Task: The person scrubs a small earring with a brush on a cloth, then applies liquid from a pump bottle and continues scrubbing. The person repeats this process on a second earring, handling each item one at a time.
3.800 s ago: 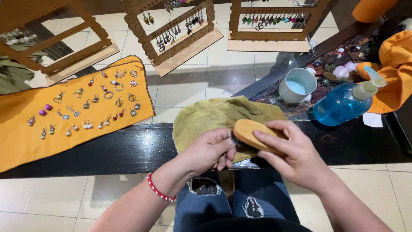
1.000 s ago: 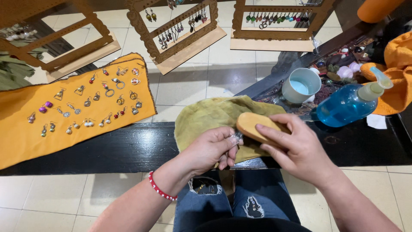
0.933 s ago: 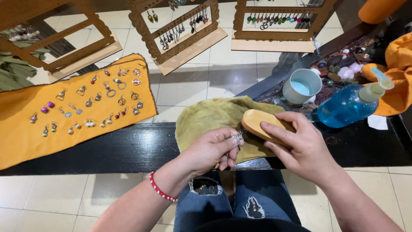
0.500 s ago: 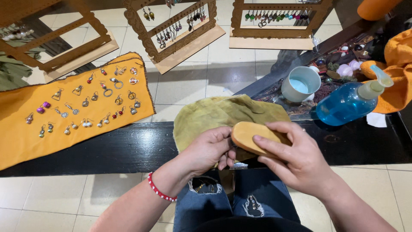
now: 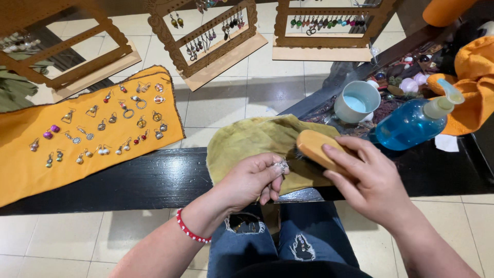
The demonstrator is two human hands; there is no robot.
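At the far left of the frame an orange cloth point(image 5: 77, 154) is spread out, and many small earrings point(image 5: 98, 131) are laid on it in loose rows. Above it, in the upper left, a wooden display frame point(image 5: 67, 51) is seen tilted on the tiled floor point(image 5: 231, 98). A black table point(image 5: 128, 180) runs across the middle of the frame, and the lower edge of the orange cloth lies over it.

In the upper centre 2 more wooden racks point(image 5: 216, 36) are seen, each hung with earrings. Below them an olive-green cloth point(image 5: 247, 144) is draped over the table's edge. In the lower centre the left hand point(image 5: 252, 177) is closed in a pinch on a small silvery piece of jewellery point(image 5: 282, 166), held just over the green cloth; a red beaded bracelet point(image 5: 190, 232) is worn on that wrist.

Just to the right, the right hand point(image 5: 370, 177) is wrapped around a wooden-backed brush point(image 5: 321, 149), whose bristles are set against the jewellery. Blue jeans point(image 5: 288, 242) are visible beneath both hands.

Further right, a pale cup point(image 5: 356, 102) holding light blue liquid stands on the table, and a blue pump bottle point(image 5: 411, 123) lies beside it. An orange fabric point(image 5: 473, 77) is bunched at the far right edge.
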